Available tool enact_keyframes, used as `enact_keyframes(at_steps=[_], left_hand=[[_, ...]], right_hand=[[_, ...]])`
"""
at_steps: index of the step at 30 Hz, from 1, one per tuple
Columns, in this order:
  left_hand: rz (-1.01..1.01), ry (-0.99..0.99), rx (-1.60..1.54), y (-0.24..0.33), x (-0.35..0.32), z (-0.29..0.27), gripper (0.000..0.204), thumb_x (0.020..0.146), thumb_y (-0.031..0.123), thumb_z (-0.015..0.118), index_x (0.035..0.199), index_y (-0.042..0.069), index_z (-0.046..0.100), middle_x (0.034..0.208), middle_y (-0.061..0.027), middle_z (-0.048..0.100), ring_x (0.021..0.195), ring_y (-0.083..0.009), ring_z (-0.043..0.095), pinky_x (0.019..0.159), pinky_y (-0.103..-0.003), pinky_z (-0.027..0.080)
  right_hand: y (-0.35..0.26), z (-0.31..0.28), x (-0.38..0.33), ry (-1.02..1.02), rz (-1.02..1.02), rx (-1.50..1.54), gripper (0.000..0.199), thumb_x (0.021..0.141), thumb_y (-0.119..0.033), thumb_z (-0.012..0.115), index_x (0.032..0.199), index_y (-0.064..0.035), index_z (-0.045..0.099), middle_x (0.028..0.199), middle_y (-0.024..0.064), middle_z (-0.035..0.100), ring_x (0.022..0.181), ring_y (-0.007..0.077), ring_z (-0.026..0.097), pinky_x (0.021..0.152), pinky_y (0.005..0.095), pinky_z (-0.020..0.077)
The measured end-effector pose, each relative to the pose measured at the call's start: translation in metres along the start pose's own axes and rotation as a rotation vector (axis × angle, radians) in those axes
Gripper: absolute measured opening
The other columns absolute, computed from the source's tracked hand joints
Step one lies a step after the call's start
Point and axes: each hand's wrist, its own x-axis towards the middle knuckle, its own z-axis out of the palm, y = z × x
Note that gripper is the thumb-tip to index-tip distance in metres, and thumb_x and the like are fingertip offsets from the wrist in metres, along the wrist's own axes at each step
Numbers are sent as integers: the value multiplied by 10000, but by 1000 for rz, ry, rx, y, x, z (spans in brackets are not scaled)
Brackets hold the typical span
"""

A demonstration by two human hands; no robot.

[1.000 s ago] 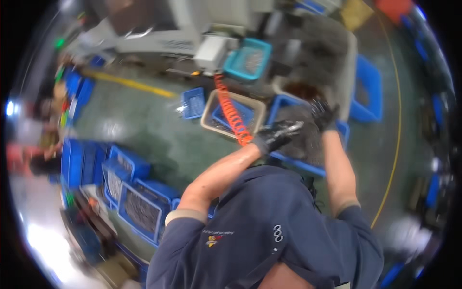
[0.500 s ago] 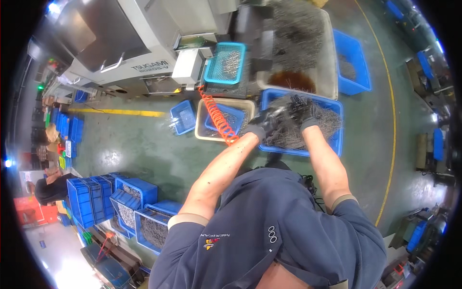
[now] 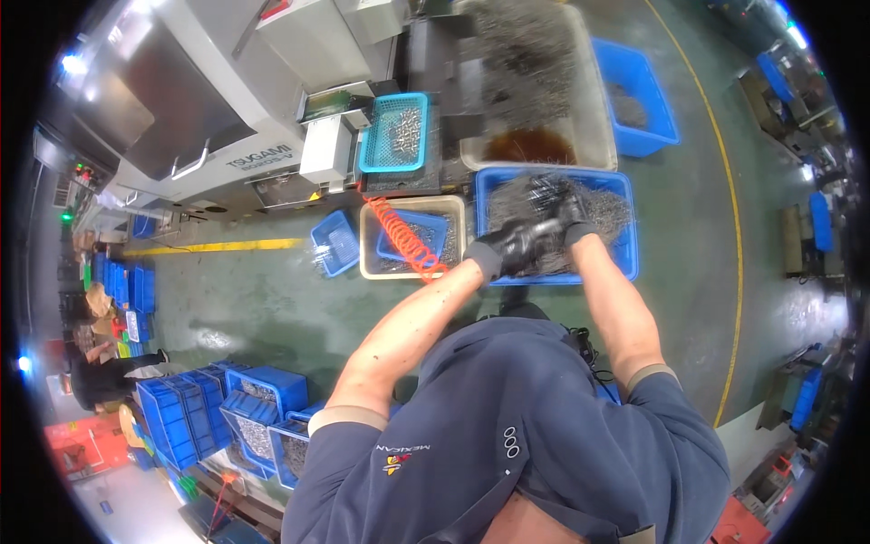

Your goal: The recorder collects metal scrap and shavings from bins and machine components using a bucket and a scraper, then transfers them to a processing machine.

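Observation:
A blue bin [image 3: 633, 258] in front of me is heaped with grey, tangled metal shavings [image 3: 605, 210]. Both of my hands wear black gloves and are over the heap. My left hand [image 3: 518, 247] reaches in from the bin's left and lies low across the shavings near the front edge. Just beyond it and to the right, my right hand [image 3: 567, 207] rests on or in the heap. Dark gloves against dark shavings hide the fingers, so I cannot tell whether either hand grips any.
Behind the bin stands a large pale tub [image 3: 598, 118] of shavings with brown liquid, beside another blue bin [image 3: 666, 109]. Left are a cream tray [image 3: 367, 258], an orange coiled hose [image 3: 399, 234], a turquoise basket [image 3: 367, 150] of small metal parts and a machine [image 3: 231, 136].
The whole view has shifted, with the bins now a little farther left. My left hand has come across the shavings toward the right hand, which stays over the heap.

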Motion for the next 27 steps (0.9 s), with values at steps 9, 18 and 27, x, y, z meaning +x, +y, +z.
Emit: enact_keyframes(at_steps=[9,18,27], left_hand=[[42,-147,-96,-2,-8,0,344,919,178,441,1249,90,484,1053,-126,627,791,-180,583,681,-323,470],[342,102,-54,-19,-6,1,416,954,321,398,1267,58,471,1106,-109,613,928,-198,581,799,-313,457],[184,7,-64,9,-8,-9,368,929,297,436,1194,66,542,1026,-141,646,952,-233,610,792,-346,451]], right_hand=[[-52,44,-29,376,93,-263,339,936,-253,465,1175,-33,564,1166,126,581,1043,204,545,917,317,418],[-75,67,-55,273,-37,-1080,406,915,-316,418,1234,-84,516,1209,193,534,1154,311,483,981,373,370],[-83,93,-76,138,-552,-1848,668,805,-403,511,1348,-50,348,1390,197,336,1303,326,290,1099,410,181]])
